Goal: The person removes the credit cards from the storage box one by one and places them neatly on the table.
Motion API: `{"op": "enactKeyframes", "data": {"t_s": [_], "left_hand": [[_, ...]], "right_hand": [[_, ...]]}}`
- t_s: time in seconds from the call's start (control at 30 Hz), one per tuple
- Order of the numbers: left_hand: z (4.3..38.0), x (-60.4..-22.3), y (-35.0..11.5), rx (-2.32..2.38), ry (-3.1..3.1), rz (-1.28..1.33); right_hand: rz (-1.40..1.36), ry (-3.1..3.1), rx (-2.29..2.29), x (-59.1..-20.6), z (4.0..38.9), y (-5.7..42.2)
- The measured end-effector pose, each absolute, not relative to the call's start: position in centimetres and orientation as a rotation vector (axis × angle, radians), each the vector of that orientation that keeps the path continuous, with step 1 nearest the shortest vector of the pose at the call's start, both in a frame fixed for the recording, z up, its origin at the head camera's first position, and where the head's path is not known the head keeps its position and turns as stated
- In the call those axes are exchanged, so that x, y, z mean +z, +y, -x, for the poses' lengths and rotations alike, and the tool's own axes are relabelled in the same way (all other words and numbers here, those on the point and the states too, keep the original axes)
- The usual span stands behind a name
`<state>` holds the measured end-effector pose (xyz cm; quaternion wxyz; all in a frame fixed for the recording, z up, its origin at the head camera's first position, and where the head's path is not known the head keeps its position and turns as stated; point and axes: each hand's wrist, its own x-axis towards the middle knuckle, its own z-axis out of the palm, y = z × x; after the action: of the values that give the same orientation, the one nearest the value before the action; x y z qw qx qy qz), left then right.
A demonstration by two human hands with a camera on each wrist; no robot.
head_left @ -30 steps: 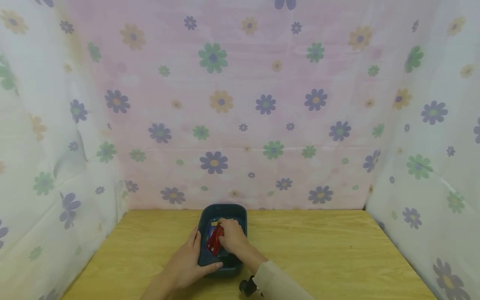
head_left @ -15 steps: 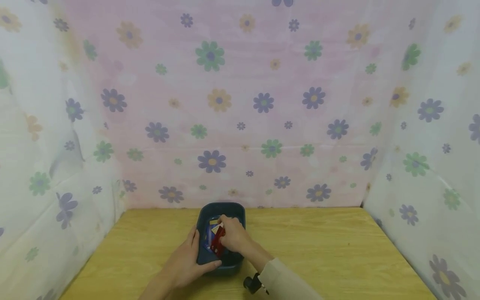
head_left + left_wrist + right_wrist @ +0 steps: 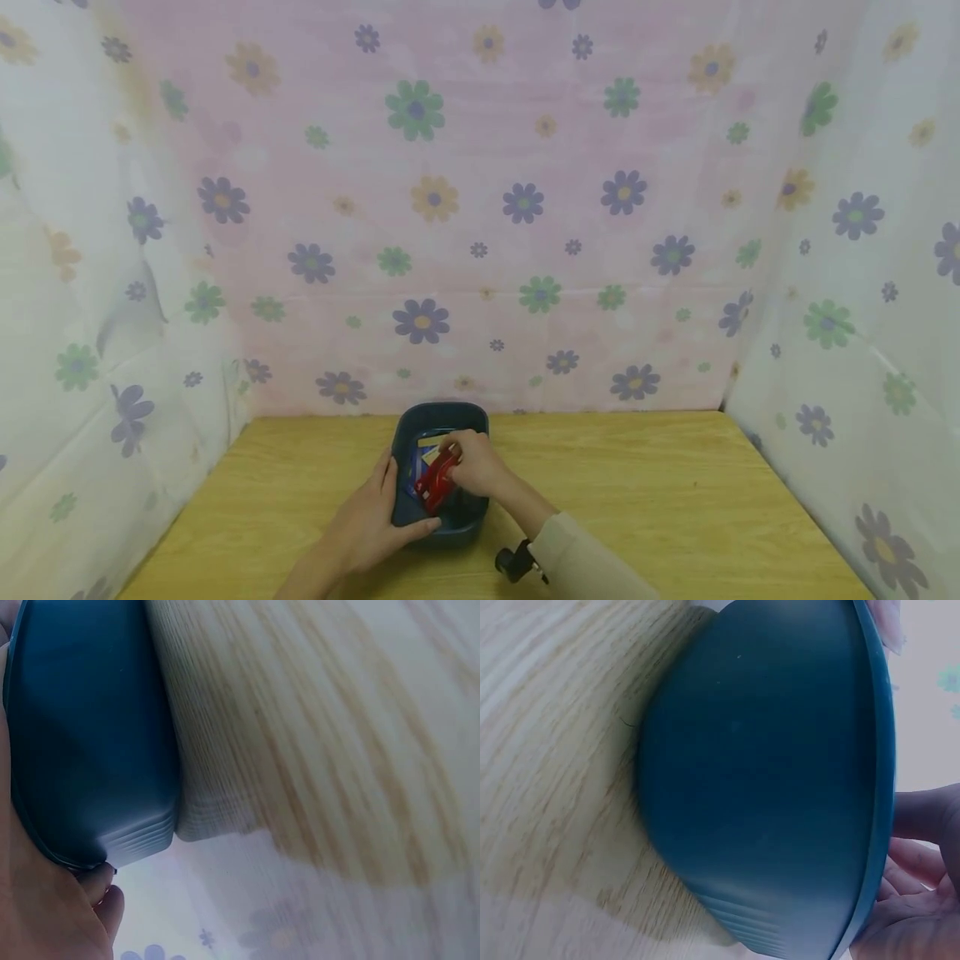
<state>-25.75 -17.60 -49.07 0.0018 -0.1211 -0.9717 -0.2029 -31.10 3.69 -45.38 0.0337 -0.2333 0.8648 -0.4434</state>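
A dark teal plastic bin (image 3: 405,425) stands on the table, its outer wall filling much of both wrist views. My left hand (image 3: 367,517) grips its left side, with the fingers along the outside and the thumb over the near rim. My right hand (image 3: 476,467) reaches inside from the right and pinches a shiny red packet (image 3: 437,487) by its upper right part. Under and behind that packet lies a flat blue and yellow one (image 3: 429,446), partly covered. In the left wrist view, curled fingertips (image 3: 109,896) show at the bin's far rim.
The wood-grain table (image 3: 637,500) runs back to a pink flowered curtain (image 3: 480,208), with pale flowered curtains at both sides. A small black device (image 3: 513,562) sits under my right sleeve (image 3: 577,554), close to the table's near side.
My right hand has shifted slightly right and turned the red packet, uncovering more of the blue and yellow one. The left hand keeps its hold on the bin. The head view has moved a little.
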Motion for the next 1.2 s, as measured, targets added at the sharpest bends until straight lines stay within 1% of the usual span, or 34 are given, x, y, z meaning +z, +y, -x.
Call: {"op": "enactKeyframes", "data": {"t_s": [0.33, 0.63, 0.93, 1.2], "left_hand": [[25.8, -49.2, -17.7, -0.628, -3.028, 0.382], [25.9, -49.4, -17.6, -0.642, -3.028, 0.392], [26.0, -49.4, -17.6, -0.675, -3.047, 0.342], [25.8, -49.2, -17.6, -0.69, -3.046, 0.347]], "right_hand": [[0.701, 2.555, -1.609, -45.1, 30.4, 4.5], [0.664, 2.614, -1.583, -45.3, 30.8, 5.7], [0.647, 2.577, -1.658, -45.2, 30.7, 6.6], [0.637, 2.568, -1.707, -45.2, 31.1, 7.9]]}}
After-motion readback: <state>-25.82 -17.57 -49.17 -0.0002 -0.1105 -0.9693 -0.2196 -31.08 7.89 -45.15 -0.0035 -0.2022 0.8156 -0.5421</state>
